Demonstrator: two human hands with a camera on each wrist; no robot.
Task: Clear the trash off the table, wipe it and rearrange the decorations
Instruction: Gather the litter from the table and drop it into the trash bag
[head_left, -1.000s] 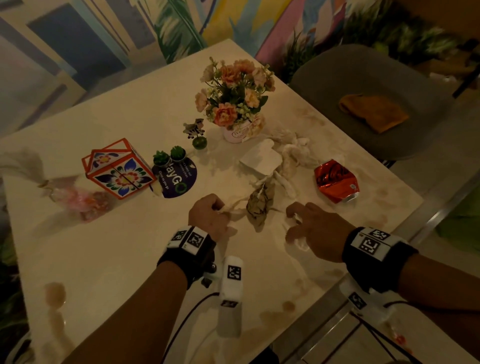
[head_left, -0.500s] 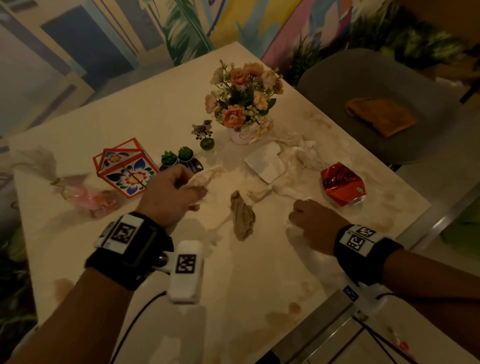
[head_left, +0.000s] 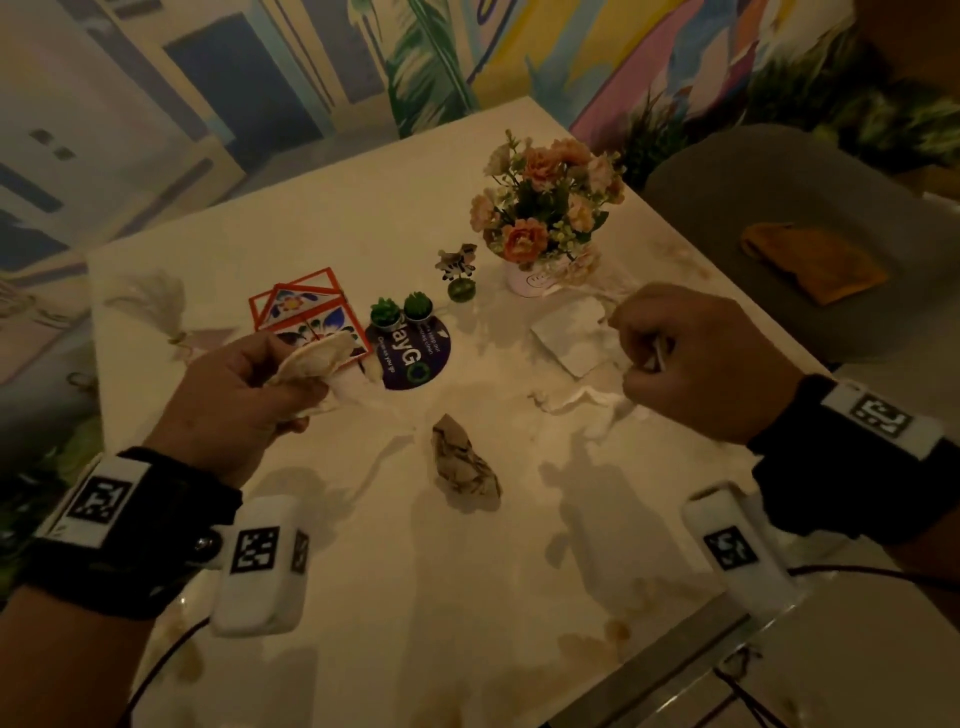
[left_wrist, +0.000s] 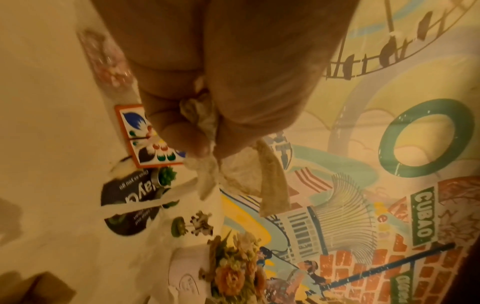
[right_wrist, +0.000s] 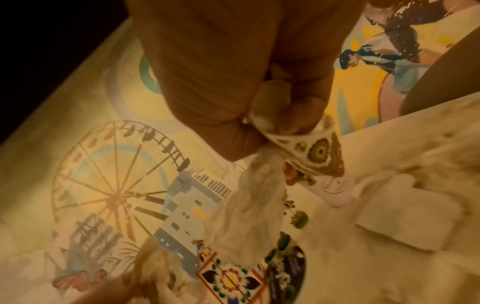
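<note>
Head view: left hand (head_left: 244, 389) raised above the desk (head_left: 322, 228), fingers (left_wrist: 182, 131) clenched around a crumpled tissue (head_left: 311, 364), left of the flower pot (head_left: 540, 228). Right hand (head_left: 706, 364) just right of the pot, fingers (right_wrist: 288, 117) grasping a white tissue (right_wrist: 257, 195) and a printed paper scrap (right_wrist: 317, 154). Brown paper wad (head_left: 465, 462) on desk nearer than the pot, between both hands. White napkins (head_left: 571, 338) beside the pot. Patterned box (head_left: 306, 306) and two small cacti (head_left: 400, 312) left of it.

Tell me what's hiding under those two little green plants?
The two little green plants stand on the edge of a dark round sticker with white letters, stuck on the table. The printing right beneath their pots is covered, so it can't be read.
</note>
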